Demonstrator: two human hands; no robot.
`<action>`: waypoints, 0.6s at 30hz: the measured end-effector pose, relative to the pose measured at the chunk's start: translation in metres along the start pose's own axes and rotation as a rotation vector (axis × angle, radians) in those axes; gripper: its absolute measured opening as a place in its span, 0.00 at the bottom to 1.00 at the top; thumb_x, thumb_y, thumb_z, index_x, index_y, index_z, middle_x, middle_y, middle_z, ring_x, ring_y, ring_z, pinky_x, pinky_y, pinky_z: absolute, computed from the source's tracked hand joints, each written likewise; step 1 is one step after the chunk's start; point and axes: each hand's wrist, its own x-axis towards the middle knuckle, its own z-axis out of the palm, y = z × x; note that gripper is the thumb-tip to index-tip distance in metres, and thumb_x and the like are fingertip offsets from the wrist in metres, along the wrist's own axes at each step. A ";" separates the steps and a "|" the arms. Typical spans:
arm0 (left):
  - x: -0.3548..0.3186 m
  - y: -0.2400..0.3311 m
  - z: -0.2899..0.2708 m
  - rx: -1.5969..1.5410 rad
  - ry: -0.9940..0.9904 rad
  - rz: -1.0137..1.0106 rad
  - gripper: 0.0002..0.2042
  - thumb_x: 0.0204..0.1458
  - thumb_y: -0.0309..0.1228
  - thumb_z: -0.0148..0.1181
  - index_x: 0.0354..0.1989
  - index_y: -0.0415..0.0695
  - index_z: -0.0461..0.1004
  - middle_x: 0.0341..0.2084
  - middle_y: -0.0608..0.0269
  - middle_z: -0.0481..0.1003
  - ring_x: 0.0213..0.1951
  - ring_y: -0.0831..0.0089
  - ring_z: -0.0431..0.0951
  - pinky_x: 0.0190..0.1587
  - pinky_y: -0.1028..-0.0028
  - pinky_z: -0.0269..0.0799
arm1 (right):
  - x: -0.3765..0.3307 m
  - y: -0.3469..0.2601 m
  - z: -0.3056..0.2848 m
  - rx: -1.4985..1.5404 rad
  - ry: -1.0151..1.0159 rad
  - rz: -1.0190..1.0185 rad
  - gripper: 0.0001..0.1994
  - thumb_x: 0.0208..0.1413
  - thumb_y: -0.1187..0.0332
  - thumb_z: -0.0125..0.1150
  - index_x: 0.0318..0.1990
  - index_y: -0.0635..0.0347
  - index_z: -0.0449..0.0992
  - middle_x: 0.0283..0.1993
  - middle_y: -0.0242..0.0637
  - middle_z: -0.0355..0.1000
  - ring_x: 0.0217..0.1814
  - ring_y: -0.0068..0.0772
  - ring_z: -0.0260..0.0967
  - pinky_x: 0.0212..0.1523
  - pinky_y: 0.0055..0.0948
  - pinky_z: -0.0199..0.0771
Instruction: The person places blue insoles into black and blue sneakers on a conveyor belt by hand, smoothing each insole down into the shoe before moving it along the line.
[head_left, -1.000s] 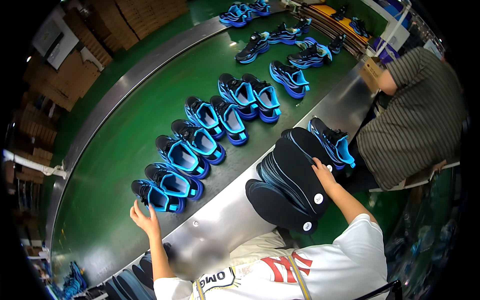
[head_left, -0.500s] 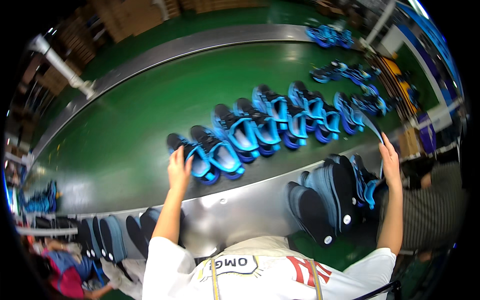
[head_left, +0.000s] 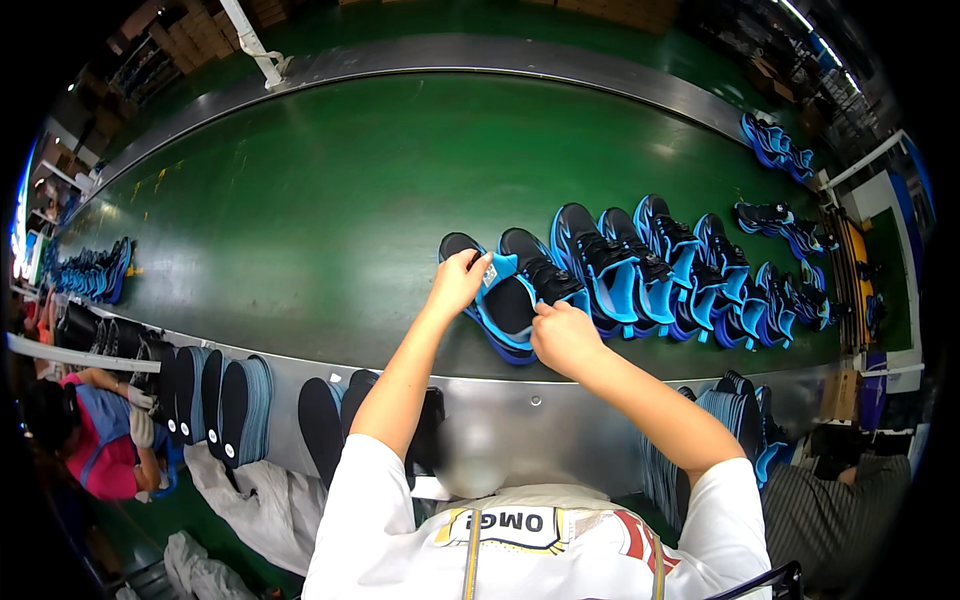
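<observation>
At the left end of a line of black and blue sports shoes, my left hand (head_left: 458, 282) pinches the light-blue tongue (head_left: 499, 270) of a shoe (head_left: 507, 345), pulling it up and aside. A black insole (head_left: 508, 303) shows inside that shoe's opening. My right hand (head_left: 566, 338) is closed at the collar on the right side of the same shoe; its fingertips are partly hidden. Right beside it stands a second shoe (head_left: 524, 244), partly covered by my right hand.
The shoes stand on a green belt (head_left: 300, 220) with a metal ledge (head_left: 540, 435) along its near side. Stacked insoles (head_left: 246, 410) lie on the ledge at left, more (head_left: 725, 415) at right. A person in pink (head_left: 105, 450) works at far left, another in a striped top (head_left: 845, 510) at right.
My right hand has come from the far right, where it held a thin insole, to the leftmost shoe. That shoe's inside now looks black instead of pale. My left hand now grips its tongue.
</observation>
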 end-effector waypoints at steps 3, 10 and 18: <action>0.000 -0.002 0.001 0.002 0.002 -0.003 0.16 0.47 0.40 0.49 0.19 0.38 0.66 0.10 0.66 0.62 0.17 0.81 0.60 0.19 0.75 0.57 | 0.029 -0.002 0.045 0.090 0.021 0.124 0.08 0.39 0.71 0.51 0.23 0.68 0.71 0.33 0.49 0.67 0.35 0.44 0.66 0.33 0.35 0.70; -0.010 -0.031 0.005 -0.175 -0.001 0.126 0.14 0.47 0.36 0.51 0.35 0.37 0.68 0.23 0.62 0.70 0.23 0.80 0.67 0.27 0.78 0.64 | 0.036 -0.032 0.030 0.156 0.030 0.214 0.11 0.40 0.67 0.53 0.31 0.65 0.68 0.40 0.55 0.63 0.36 0.48 0.65 0.35 0.37 0.69; -0.016 -0.016 -0.003 -0.245 0.062 -0.037 0.13 0.44 0.36 0.53 0.23 0.36 0.65 0.15 0.56 0.68 0.18 0.69 0.68 0.22 0.72 0.63 | 0.062 -0.011 0.003 0.081 -0.544 0.092 0.08 0.39 0.73 0.51 0.28 0.65 0.73 0.33 0.49 0.68 0.39 0.45 0.66 0.39 0.33 0.68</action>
